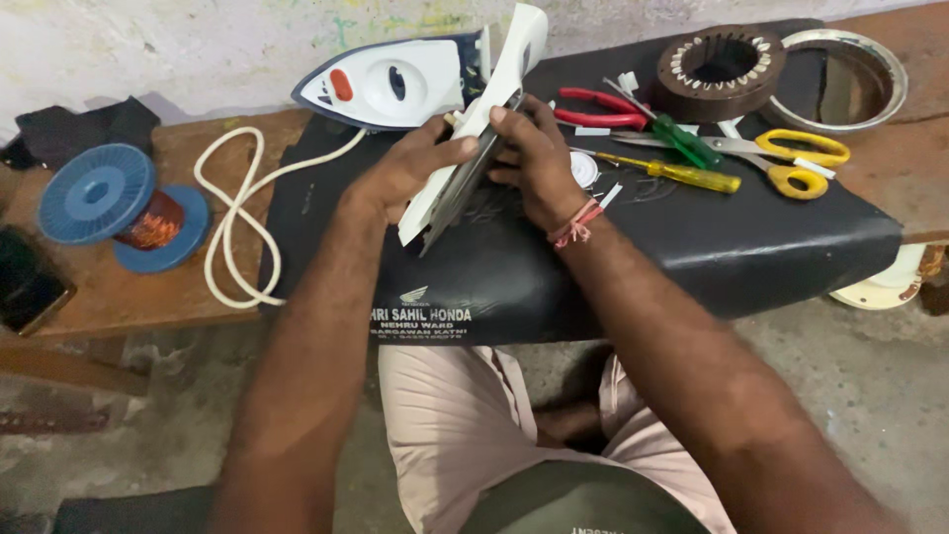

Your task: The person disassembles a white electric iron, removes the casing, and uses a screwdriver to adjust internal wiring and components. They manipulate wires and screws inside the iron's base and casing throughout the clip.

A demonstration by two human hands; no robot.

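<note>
Both hands grip the iron part over the black pad (692, 237): left hand (410, 168) closed on the white shell (494, 94), right hand (534, 158) on the grey soleplate (465, 193); it seems stiff, rather heavy, smooth; best held by the edges.

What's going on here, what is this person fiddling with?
A seated person holds a white clothes iron part with its metal plate edge-on between both hands, the left hand gripping one side and the right hand the other, over a black padded seat used as a work surface. The iron's other white shell lies behind, its cord looping left. Nearby lie screwdrivers, red pliers, yellow scissors, a motor winding core and a blue wire spool.
</note>
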